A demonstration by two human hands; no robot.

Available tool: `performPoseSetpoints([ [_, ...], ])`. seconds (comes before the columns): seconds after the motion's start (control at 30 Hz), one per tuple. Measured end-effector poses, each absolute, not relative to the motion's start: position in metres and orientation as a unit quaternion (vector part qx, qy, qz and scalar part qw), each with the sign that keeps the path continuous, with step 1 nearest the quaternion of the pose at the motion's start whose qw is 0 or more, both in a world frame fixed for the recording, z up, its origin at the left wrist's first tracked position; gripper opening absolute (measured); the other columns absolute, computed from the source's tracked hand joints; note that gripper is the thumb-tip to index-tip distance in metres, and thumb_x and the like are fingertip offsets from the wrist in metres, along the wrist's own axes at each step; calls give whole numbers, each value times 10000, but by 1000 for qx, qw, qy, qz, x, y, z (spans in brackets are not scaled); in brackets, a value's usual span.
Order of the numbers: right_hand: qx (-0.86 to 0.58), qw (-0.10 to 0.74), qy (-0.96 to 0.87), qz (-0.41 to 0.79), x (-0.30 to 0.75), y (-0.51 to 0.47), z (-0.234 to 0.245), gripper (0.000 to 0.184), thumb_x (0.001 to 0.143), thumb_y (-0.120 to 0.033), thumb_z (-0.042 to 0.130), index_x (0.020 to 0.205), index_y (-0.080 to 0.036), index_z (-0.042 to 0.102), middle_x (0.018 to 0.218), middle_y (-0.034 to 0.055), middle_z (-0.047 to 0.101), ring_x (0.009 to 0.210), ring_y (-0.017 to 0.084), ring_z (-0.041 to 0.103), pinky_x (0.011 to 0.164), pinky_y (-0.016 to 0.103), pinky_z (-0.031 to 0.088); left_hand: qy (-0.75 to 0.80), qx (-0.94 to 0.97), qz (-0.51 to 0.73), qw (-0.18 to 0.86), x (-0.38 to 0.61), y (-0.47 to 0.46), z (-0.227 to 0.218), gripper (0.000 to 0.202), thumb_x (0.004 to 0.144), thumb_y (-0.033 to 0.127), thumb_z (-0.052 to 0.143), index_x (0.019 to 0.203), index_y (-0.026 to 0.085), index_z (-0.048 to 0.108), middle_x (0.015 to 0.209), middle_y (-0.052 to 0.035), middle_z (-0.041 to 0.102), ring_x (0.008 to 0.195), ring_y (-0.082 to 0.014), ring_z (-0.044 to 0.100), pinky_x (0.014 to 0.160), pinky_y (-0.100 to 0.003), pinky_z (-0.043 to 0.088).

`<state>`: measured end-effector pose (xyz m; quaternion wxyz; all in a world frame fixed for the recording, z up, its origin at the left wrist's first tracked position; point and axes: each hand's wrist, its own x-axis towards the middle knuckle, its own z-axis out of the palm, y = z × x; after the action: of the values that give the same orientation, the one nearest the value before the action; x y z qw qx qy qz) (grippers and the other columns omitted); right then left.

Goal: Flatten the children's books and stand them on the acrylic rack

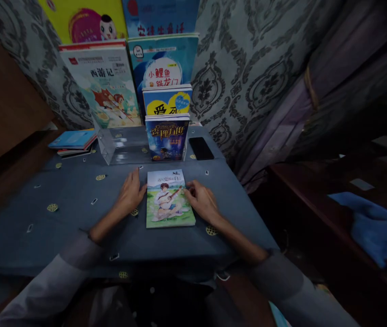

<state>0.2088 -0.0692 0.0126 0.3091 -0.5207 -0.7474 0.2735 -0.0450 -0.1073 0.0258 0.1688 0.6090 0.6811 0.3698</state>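
Note:
A thin paperback book (169, 200) with a cover picture of a seated figure playing a stringed instrument lies flat on the cloth, between my two hands. My left hand (132, 190) rests beside its left edge, fingers stretched forward and the thumb side close to the cover. At the right edge is my right hand (202, 200), its fingers loosely bent and apart, with the tips at the book's border. Whether those tips press on the book I cannot tell. Just beyond the book, a clear display stand (125, 152) holds a dark blue book (168, 138) in its front row.
Behind, the stand carries a white-covered book (103, 86), a teal book (164, 59) and others. A black phone (201, 148) lies right of the stand; a small book pile (72, 139) lies left. Patterned cloth (77, 218) covers the table. A curtain (281, 122) hangs at right.

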Motion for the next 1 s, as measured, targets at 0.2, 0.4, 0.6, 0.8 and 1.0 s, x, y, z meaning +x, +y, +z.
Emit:
performPoseSetpoints([
  [0.2,-490,295,-799,186,214,-72,6,268,891,-269,542,1132,-193,635,1040,110,657,940,268,644,833,409,527,629,743,223,49,-45,-103,18,414,951,226,449,1339,101,522,1312,-184,606,1243,-282,562,1084,-469,435],
  [0.4,-426,325,-822,190,214,-77,-1,287,893,-202,510,1123,-214,680,1059,115,671,1034,303,614,926,475,515,636,752,172,22,-42,-98,15,382,986,252,414,1301,126,588,1410,-162,577,1297,-284,542,1071,-458,447],
  [0.6,-417,343,-812,221,215,-78,-3,261,898,-208,523,1090,-236,698,1167,114,653,1115,294,625,952,473,526,636,754,166,15,-43,-96,15,383,988,240,412,1298,132,607,1405,-152,594,1290,-280,558,1052,-462,468],
  [0.8,-411,350,-808,235,215,-78,-4,230,899,-200,531,1033,-242,713,1170,109,652,1102,279,638,943,460,537,614,771,172,-4,-45,-90,12,388,977,199,402,1276,123,636,1376,-158,621,1253,-283,595,1033,-447,498],
  [1.0,-409,356,-806,237,216,-78,-6,223,891,-175,540,1025,-233,709,1177,106,649,1115,270,631,951,440,533,592,787,171,-19,-47,-84,8,367,966,171,431,1256,115,649,1353,-153,639,1254,-275,601,1068,-446,492],
])
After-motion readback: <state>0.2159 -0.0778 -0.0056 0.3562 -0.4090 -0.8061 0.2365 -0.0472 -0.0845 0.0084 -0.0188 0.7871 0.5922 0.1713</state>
